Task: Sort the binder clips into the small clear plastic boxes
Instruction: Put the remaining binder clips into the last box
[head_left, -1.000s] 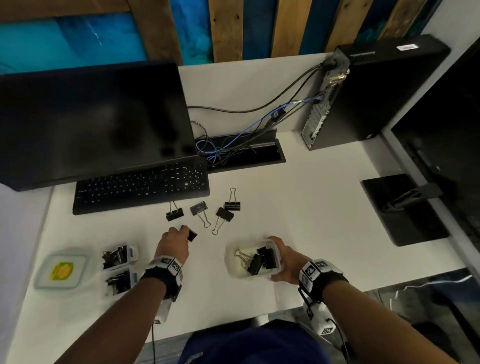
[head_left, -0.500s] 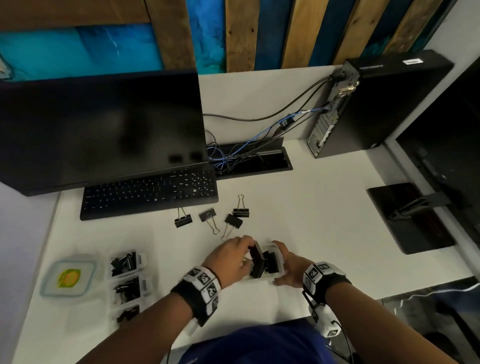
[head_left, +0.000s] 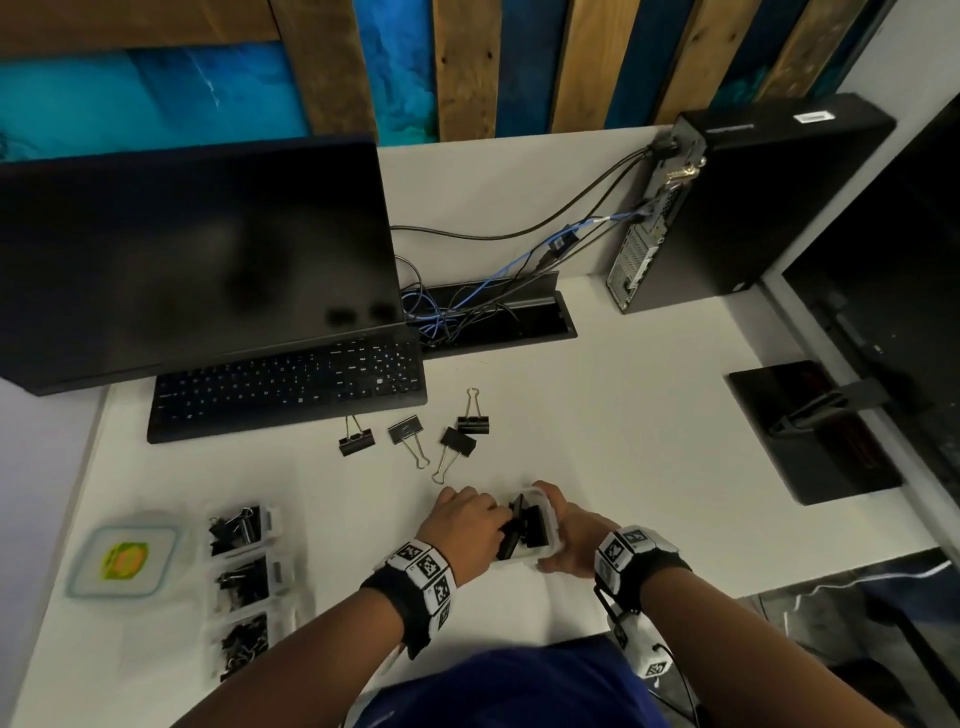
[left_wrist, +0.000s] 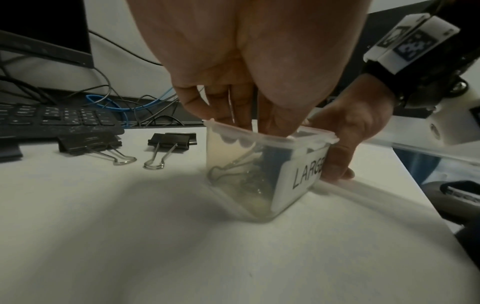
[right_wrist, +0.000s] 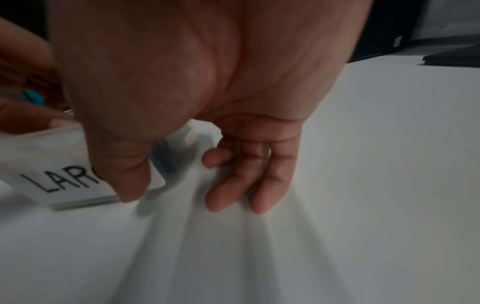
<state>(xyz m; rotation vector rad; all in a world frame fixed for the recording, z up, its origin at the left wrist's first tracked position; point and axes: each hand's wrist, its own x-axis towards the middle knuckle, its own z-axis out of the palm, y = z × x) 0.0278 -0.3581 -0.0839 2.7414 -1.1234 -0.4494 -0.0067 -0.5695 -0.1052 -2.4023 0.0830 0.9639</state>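
Clear plastic is what both hands meet at: we see a small box (head_left: 545, 512) marked "LARGE" (left_wrist: 307, 171) standing at the near edge of the white bench (head_left: 623, 441), a little right of the middle. Our left hand (head_left: 467, 517) comes in from the left with its back up and the wrist bent down, and its fingers (left_wrist: 272, 121) dip bunched over the rim into the box; they close on a wire handle of a binder clip (left_wrist: 231, 107), whose black body is hidden behind them. Our right hand (head_left: 569, 540) lies along the right side of the box: the thumb (right_wrist: 130, 176) presses the labelled near wall, and the other fingers (right_wrist: 259, 181) hang loosely curled with their tips on the bench just beside the box, so whether any of them reaches round the far wall we cannot tell. Black clips (head_left: 524, 527) stand on edge inside the box, and through its wall the left wrist view shows a silver handle loop (left_wrist: 228, 164) low down. Four loose binder clips (head_left: 413, 434) lie in a row farther off, between the box and the black keyboard (head_left: 285, 384). Well to the left, near the bench edge, three more clear boxes (head_left: 241, 579) holding clips sit in a line from far to near, with a lid (head_left: 124, 561) bearing a yellow sticker left of them. Both wrists wear black bands with white marker blocks (head_left: 423, 569).
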